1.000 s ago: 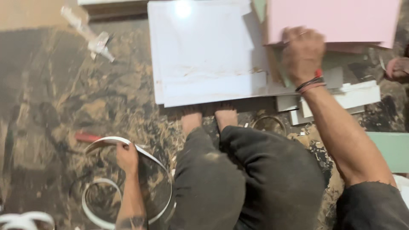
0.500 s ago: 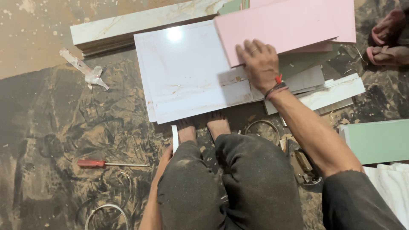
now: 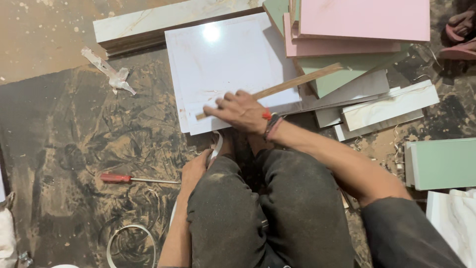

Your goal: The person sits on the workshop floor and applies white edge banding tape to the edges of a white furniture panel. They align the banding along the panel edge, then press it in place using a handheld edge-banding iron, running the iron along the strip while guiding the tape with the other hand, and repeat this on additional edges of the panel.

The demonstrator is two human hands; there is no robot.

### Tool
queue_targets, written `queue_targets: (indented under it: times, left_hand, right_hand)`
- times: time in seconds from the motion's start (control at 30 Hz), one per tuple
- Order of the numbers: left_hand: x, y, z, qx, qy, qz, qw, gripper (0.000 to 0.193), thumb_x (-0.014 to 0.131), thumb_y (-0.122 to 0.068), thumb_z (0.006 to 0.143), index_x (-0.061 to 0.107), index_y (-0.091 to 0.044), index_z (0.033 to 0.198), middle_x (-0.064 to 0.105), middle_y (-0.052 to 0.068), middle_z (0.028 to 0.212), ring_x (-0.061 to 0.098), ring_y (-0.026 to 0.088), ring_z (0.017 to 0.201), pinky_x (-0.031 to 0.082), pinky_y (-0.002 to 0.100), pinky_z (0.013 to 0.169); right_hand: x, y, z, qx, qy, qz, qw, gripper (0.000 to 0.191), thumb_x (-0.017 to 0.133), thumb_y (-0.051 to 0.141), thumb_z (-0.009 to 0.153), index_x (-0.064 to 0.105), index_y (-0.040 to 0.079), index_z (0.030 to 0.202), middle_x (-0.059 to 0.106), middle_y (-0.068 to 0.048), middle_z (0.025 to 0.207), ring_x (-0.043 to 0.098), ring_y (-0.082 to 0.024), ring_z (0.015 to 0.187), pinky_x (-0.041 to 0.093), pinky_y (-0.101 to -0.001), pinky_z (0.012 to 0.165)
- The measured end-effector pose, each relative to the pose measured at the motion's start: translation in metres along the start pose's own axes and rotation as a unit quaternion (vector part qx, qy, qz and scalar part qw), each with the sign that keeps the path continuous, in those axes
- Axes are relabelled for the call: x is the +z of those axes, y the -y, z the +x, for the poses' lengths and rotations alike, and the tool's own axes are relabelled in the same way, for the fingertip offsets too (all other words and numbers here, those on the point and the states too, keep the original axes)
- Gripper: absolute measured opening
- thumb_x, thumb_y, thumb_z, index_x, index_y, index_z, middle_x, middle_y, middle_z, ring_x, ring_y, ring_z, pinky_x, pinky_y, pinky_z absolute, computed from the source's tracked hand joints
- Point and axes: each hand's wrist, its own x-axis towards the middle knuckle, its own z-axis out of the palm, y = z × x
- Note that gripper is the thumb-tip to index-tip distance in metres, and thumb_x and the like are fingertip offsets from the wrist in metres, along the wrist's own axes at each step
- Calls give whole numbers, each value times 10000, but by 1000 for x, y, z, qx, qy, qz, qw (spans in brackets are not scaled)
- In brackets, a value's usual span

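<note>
Squatting worker, wooden stick over white panel.
Near: left hand (image 3: 196, 171) is pinching a white edging strip (image 3: 215, 147) beside the knee, grip partly hidden; red screwdriver (image 3: 134, 179) lying left. Farther: right hand (image 3: 240, 112) is closing on a wooden stick (image 3: 277, 88) angled across the white panel (image 3: 223, 64); pink boards (image 3: 364, 20) stacked far right.

No packages, labels, signs or screens in view.
</note>
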Motion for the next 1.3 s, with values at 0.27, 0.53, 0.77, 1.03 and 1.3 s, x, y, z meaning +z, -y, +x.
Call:
queue_targets:
  times: [0.27,0.53,0.77,1.03,1.3]
  left_hand:
    - [-29,22,-10,10,-56,-94,994,374,653,-383,936,668,-176,1247,768,153,996,754,347,830,569,438,716]
    - [-81,-28,-3,73,-79,-179,978,335,693,-279,970,695,-139,1274,784,112,966,782,223,839,596,366,700]
    - [-100,-53,22,155,-93,-165,970,388,692,-329,949,704,-161,1298,782,69,1021,739,156,770,591,321,656]
    - [-114,-48,89,182,-145,112,966,319,691,-343,970,747,-231,1263,649,97,1038,687,298,831,552,439,675]
    - [-118,-46,107,125,-49,152,979,333,667,-430,963,752,-235,1220,643,94,1027,690,266,811,567,407,680]
  right_hand:
    - [-2,-31,-45,100,-51,-58,992,170,571,145,946,638,197,1093,699,5,1005,672,-183,960,493,-427,934]
    - [32,-18,-25,100,-51,12,994,146,595,185,970,689,174,1081,714,-12,1014,651,-202,959,433,-376,826]
    - [25,-43,-36,147,-56,145,977,332,631,63,932,686,147,1249,717,-28,1084,652,-258,1076,459,-417,945]
    - [6,-61,-53,141,-100,271,947,444,783,202,882,661,98,1296,705,-88,1177,631,-324,1137,464,-450,1002]
    - [10,-74,-67,156,-59,125,978,285,767,298,957,754,184,1218,759,-51,1095,675,-270,1035,482,-428,905]
